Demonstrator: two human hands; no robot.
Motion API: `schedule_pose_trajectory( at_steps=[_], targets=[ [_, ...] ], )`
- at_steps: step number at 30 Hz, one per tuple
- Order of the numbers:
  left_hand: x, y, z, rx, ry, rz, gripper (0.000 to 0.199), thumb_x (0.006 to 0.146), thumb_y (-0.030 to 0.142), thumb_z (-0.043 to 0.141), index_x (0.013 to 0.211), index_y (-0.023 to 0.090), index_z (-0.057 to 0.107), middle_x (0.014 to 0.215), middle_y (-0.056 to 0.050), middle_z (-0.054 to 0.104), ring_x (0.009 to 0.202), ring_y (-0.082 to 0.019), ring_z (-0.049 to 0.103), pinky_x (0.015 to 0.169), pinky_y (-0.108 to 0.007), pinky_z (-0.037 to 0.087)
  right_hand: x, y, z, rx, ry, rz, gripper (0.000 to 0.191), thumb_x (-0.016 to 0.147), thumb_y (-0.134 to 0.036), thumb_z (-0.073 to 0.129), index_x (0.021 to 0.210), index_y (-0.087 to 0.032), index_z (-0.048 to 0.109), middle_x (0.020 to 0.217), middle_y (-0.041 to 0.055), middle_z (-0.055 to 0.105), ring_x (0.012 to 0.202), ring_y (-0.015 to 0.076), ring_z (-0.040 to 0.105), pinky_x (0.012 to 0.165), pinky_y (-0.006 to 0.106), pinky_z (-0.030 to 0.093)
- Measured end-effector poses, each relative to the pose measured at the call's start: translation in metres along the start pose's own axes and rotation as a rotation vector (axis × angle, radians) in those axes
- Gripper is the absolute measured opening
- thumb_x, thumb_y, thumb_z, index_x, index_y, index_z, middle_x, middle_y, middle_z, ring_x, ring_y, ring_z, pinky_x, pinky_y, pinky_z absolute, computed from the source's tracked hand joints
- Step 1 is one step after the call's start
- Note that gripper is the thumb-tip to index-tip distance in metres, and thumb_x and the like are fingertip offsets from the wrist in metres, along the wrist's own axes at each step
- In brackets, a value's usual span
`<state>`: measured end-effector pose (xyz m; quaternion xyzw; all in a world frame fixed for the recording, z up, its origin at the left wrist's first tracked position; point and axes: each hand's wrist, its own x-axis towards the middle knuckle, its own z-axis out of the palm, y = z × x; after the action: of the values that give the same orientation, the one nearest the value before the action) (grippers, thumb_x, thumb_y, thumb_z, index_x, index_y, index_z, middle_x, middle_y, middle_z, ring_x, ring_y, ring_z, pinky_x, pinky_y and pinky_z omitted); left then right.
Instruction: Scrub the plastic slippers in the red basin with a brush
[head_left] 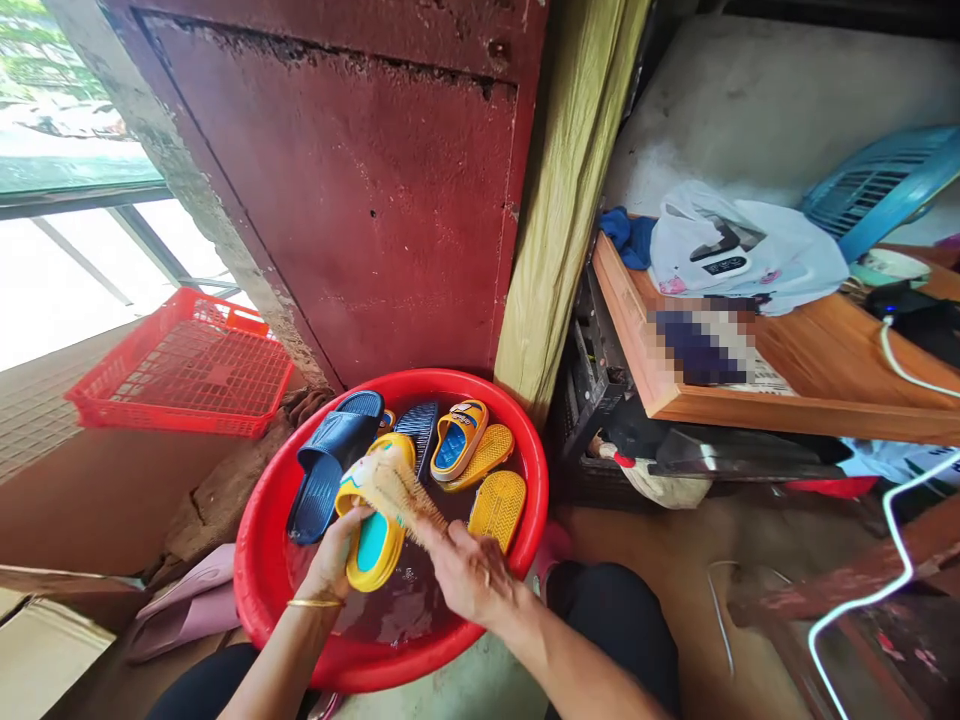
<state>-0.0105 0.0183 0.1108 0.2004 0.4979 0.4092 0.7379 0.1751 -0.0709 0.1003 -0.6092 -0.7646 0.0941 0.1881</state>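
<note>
My left hand (334, 560) grips a yellow slipper (373, 572) with a turquoise insole by its side, above the water in a red basin (259, 600). A brush (401, 488) with pale bristles is held in my right hand (471, 575), its head against the slipper's strap. Around them in the basin lie a dark blue slipper (330, 465), another dark blue one (417, 430) partly hidden, a yellow slipper with a blue insole (459, 440), and yellow soles (498, 508) turned upward. My right hand's fingers are wrapped round the brush handle.
A red plastic basket (187, 370) stands at the left, with pink slippers (187, 610) on the floor below it. Behind the basin is a dark red door (360, 200). At the right, a wooden table (832, 350) bears a white plastic bag (750, 245) and a blue fan (885, 190).
</note>
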Motion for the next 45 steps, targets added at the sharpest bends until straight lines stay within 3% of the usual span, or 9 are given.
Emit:
schedule_pose_trajectory(
  at_steps=[4,11,17,20,28,36,38,42,45],
  targets=[
    [0.008,0.013,-0.002,0.045,-0.009,0.250,0.058,0.071,0.019,0.073,0.127,0.019,0.060,0.101,-0.006,0.076,0.080,-0.024,0.074,0.076,-0.036,0.062,-0.011,-0.005,0.002,-0.052,-0.073,0.051,0.067,0.089,-0.017,0.049,0.153,-0.025,0.031,0.097,0.0091,0.068,0.074,0.0233,0.068,0.064,0.030,0.053],
    [0.011,0.014,-0.002,0.240,0.244,0.636,0.063,0.071,0.036,0.078,0.129,0.025,0.056,0.126,-0.004,0.065,0.109,-0.022,0.064,0.093,-0.031,0.052,-0.026,-0.021,0.003,-0.003,-0.216,-0.082,0.067,0.087,-0.020,0.050,0.151,-0.028,0.032,0.095,0.0075,0.070,0.073,0.0258,0.070,0.065,0.034,0.053],
    [-0.007,-0.020,0.027,0.364,0.062,0.631,0.063,0.067,0.027,0.082,0.125,0.025,0.058,0.126,-0.006,0.066,0.120,-0.026,0.059,0.101,-0.031,0.047,0.012,-0.022,-0.004,0.092,-0.140,0.092,0.056,0.092,-0.017,0.043,0.147,-0.023,0.036,0.096,0.0094,0.072,0.084,0.0254,0.071,0.070,0.032,0.051],
    [-0.008,-0.026,0.028,0.349,0.054,0.607,0.061,0.068,0.029,0.082,0.125,0.024,0.059,0.125,-0.007,0.066,0.123,-0.028,0.058,0.102,-0.032,0.047,0.028,-0.020,-0.010,0.172,-0.129,0.076,0.052,0.090,-0.019,0.045,0.142,-0.023,0.043,0.099,0.0080,0.074,0.086,0.0243,0.071,0.070,0.030,0.050],
    [-0.002,0.016,-0.001,0.430,0.236,0.705,0.061,0.075,0.038,0.078,0.130,0.026,0.057,0.130,-0.005,0.064,0.127,-0.027,0.055,0.108,-0.034,0.044,-0.018,-0.019,-0.023,0.224,-0.360,-0.064,0.050,0.081,-0.022,0.052,0.127,-0.038,0.059,0.087,-0.0024,0.077,0.066,0.0204,0.069,0.053,0.027,0.042],
    [-0.004,-0.014,0.022,0.485,0.022,0.599,0.070,0.069,0.040,0.082,0.132,0.026,0.055,0.127,-0.007,0.066,0.121,-0.029,0.060,0.101,-0.034,0.050,0.000,-0.010,-0.020,0.308,-0.152,0.030,0.053,0.086,-0.024,0.051,0.138,-0.030,0.053,0.082,-0.0008,0.075,0.060,0.0171,0.065,0.048,0.024,0.039],
    [0.003,-0.010,0.014,0.576,0.101,0.659,0.074,0.069,0.041,0.082,0.135,0.026,0.053,0.131,-0.008,0.064,0.125,-0.030,0.057,0.105,-0.036,0.046,0.001,-0.006,-0.026,0.355,-0.196,0.012,0.048,0.082,-0.022,0.055,0.128,-0.033,0.061,0.077,-0.0033,0.072,0.057,0.0147,0.062,0.045,0.022,0.037],
    [0.014,0.017,-0.017,0.885,0.373,0.721,0.099,0.069,0.049,0.078,0.152,0.023,0.031,0.136,-0.015,0.060,0.127,-0.039,0.054,0.110,-0.054,0.038,-0.007,0.015,-0.048,0.628,-0.536,0.014,0.042,0.077,-0.021,0.060,0.115,-0.035,0.068,0.059,-0.0099,0.058,0.043,0.0089,0.053,0.039,0.016,0.033],
    [0.009,0.026,-0.025,1.037,0.458,0.927,0.102,0.071,0.048,0.073,0.155,0.014,0.025,0.154,-0.023,0.040,0.140,-0.045,0.037,0.117,-0.061,0.023,-0.010,0.043,-0.061,0.864,-0.428,0.182,0.054,0.082,-0.021,0.056,0.135,-0.031,0.057,0.070,-0.0074,0.063,0.038,0.0067,0.049,0.037,0.016,0.034]
  ],
)
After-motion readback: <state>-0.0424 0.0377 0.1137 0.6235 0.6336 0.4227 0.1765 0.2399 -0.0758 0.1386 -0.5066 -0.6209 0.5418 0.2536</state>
